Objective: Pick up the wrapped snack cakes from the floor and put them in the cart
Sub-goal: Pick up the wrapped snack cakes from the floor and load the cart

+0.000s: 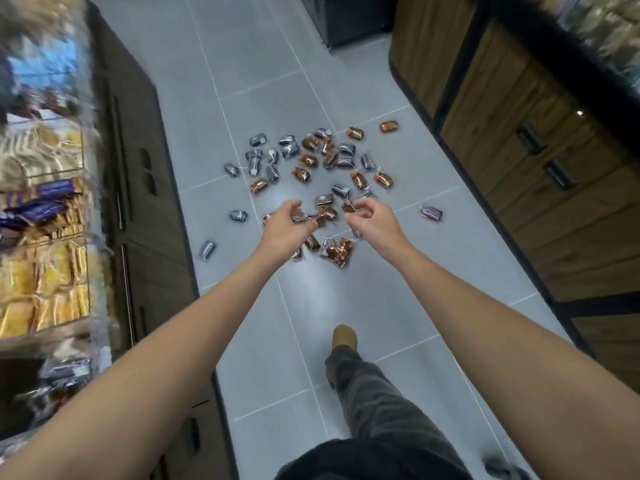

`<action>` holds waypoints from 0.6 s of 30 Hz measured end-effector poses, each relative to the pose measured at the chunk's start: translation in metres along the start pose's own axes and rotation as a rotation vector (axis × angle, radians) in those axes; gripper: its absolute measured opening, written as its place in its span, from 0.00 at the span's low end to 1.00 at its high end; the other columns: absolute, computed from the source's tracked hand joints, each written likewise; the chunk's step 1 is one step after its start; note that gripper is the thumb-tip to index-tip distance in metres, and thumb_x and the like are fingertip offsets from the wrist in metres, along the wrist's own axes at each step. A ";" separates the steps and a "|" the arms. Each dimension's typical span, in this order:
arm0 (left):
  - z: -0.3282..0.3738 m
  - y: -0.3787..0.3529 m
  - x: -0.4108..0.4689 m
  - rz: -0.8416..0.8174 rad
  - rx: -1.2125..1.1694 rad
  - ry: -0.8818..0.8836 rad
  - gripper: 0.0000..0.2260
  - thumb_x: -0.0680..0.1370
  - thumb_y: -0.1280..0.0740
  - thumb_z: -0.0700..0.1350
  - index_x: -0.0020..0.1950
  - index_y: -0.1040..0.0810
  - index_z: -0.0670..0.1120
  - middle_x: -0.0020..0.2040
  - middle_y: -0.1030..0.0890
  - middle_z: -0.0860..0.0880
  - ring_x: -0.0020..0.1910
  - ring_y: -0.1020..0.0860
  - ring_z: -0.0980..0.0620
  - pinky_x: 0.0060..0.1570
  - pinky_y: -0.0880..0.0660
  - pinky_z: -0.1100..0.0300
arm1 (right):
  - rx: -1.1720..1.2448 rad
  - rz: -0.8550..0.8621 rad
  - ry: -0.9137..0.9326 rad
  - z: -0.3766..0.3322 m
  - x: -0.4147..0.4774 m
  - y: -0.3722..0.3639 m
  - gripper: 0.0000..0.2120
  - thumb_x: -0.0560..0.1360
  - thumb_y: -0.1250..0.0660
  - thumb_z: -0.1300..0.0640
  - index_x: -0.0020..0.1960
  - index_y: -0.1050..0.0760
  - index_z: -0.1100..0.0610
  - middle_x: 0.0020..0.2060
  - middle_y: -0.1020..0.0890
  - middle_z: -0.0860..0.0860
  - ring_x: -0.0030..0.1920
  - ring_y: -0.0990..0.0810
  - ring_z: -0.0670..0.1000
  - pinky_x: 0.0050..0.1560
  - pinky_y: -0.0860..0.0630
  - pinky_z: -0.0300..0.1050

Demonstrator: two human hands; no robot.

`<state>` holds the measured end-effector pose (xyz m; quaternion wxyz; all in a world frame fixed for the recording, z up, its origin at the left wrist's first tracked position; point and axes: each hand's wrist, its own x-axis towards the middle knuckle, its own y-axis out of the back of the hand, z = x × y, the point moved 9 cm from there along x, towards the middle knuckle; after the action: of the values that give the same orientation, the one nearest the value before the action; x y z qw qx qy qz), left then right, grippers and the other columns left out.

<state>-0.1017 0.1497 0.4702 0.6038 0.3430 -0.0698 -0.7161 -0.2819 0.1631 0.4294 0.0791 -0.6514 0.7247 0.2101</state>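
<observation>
Several wrapped snack cakes, in silver and orange wrappers, lie scattered on the grey tiled floor ahead of me. A small heap sits nearest, and single silver ones lie apart at the left and right. Both my arms stretch out over the pile. My left hand and my right hand hover side by side above the near cakes, fingers loosely curled and apart, with nothing clearly in them. I cannot make out a cart.
Blurred shelves with yellow and purple packets and silver packs line the left side above dark cabinets. Wooden drawer units run along the right. My leg and brown shoe stand on the aisle floor.
</observation>
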 end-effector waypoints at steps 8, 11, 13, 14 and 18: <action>-0.001 0.018 0.098 -0.028 -0.003 0.068 0.24 0.76 0.33 0.43 0.71 0.34 0.45 0.66 0.28 0.48 0.54 0.24 0.52 0.58 0.29 0.58 | 0.053 0.010 -0.098 -0.010 0.089 -0.019 0.12 0.72 0.30 0.57 0.55 0.27 0.54 0.39 0.22 0.49 0.42 0.23 0.47 0.43 0.29 0.39; -0.016 0.036 0.128 0.026 -0.023 0.094 0.21 0.76 0.33 0.42 0.68 0.31 0.45 0.63 0.27 0.50 0.52 0.25 0.54 0.52 0.33 0.64 | 0.046 -0.008 -0.135 -0.006 0.112 -0.036 0.13 0.72 0.30 0.58 0.55 0.27 0.55 0.36 0.24 0.48 0.44 0.22 0.51 0.49 0.25 0.44; -0.029 0.049 0.149 0.074 -0.034 0.114 0.19 0.76 0.32 0.42 0.66 0.29 0.46 0.60 0.25 0.51 0.51 0.25 0.53 0.51 0.33 0.64 | 0.052 -0.005 -0.159 -0.003 0.128 -0.050 0.11 0.73 0.30 0.58 0.54 0.27 0.54 0.36 0.24 0.47 0.44 0.22 0.50 0.50 0.25 0.44; -0.037 0.054 0.160 0.086 -0.032 0.121 0.18 0.76 0.32 0.42 0.65 0.28 0.46 0.58 0.25 0.52 0.50 0.25 0.54 0.51 0.33 0.64 | 0.057 -0.004 -0.172 -0.002 0.137 -0.056 0.11 0.73 0.30 0.59 0.54 0.27 0.54 0.36 0.24 0.47 0.43 0.22 0.48 0.48 0.26 0.42; -0.076 0.060 0.210 0.047 0.020 0.159 0.18 0.76 0.33 0.43 0.66 0.29 0.46 0.57 0.25 0.52 0.56 0.24 0.48 0.58 0.29 0.58 | 0.063 0.013 -0.232 0.014 0.176 -0.089 0.12 0.73 0.31 0.60 0.55 0.27 0.55 0.35 0.24 0.46 0.35 0.23 0.39 0.36 0.29 0.30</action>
<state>-0.0161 -0.0338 0.3584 0.6205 0.4033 -0.0367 -0.6716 -0.2220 0.0026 0.3310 0.1814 -0.6154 0.7210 0.2617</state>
